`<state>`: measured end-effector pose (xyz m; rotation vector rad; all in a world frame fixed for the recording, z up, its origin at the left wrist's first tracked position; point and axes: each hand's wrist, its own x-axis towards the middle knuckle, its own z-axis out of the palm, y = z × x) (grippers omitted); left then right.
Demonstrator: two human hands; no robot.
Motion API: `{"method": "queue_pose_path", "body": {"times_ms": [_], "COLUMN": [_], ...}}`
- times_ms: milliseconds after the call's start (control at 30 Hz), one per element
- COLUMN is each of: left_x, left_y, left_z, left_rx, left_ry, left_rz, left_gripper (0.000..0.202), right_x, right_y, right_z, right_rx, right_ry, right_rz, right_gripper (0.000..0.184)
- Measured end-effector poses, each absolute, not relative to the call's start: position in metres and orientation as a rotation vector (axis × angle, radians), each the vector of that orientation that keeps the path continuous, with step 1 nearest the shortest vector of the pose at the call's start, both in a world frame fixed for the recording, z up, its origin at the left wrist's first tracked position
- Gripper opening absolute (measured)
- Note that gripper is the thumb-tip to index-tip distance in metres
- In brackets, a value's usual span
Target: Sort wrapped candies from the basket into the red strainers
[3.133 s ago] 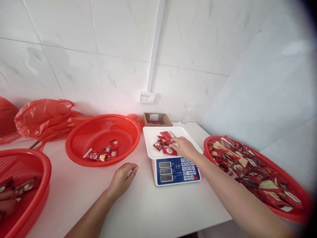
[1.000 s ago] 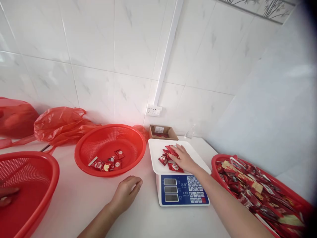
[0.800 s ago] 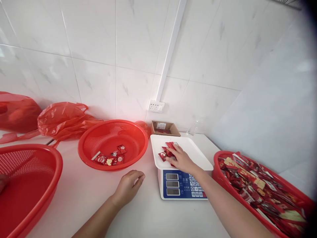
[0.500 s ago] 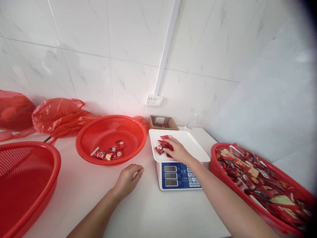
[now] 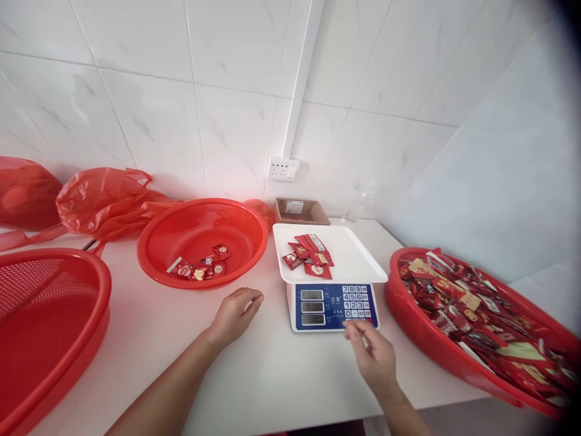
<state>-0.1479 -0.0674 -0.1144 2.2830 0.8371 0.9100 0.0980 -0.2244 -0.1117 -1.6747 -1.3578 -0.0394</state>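
White worktop: full red basket at its right edge, two more red baskets toward the left, scale between. Left hand rests on the worktop left of the scale, loosely closed; right hand is half-curled at the scale's front right corner, can't tell if gripping anything. Small red packets piled on left half of the tray.

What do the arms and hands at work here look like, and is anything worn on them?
A person's, not a machine's. The bare left hand and bare right hand wear no gloves, and no rings can be made out. The bare left forearm and bare right forearm show no sleeve, watch, bracelet, cable or marking as far as visible.
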Motion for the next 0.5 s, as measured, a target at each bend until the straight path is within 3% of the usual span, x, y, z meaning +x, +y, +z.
{"method": "queue_pose_path", "body": {"times_ms": [167,500], "left_x": [-0.145,-0.136], "left_y": [-0.071,-0.088], "left_z": [-0.113,-0.079], "left_rx": [2.311,2.451], "left_ry": [0.856,0.792], "left_rz": [0.907,0.962], "left_gripper": [0.021,0.021], "right_x": [0.075,0.079], "right_y": [-0.234,-0.234], "right_z": [-0.142,-0.140], "right_rx": [-1.676,-1.626], "right_ry": [-1.613,-1.573], "right_rz": [0.229,0.379], "right_gripper": [0.024,0.025]}}
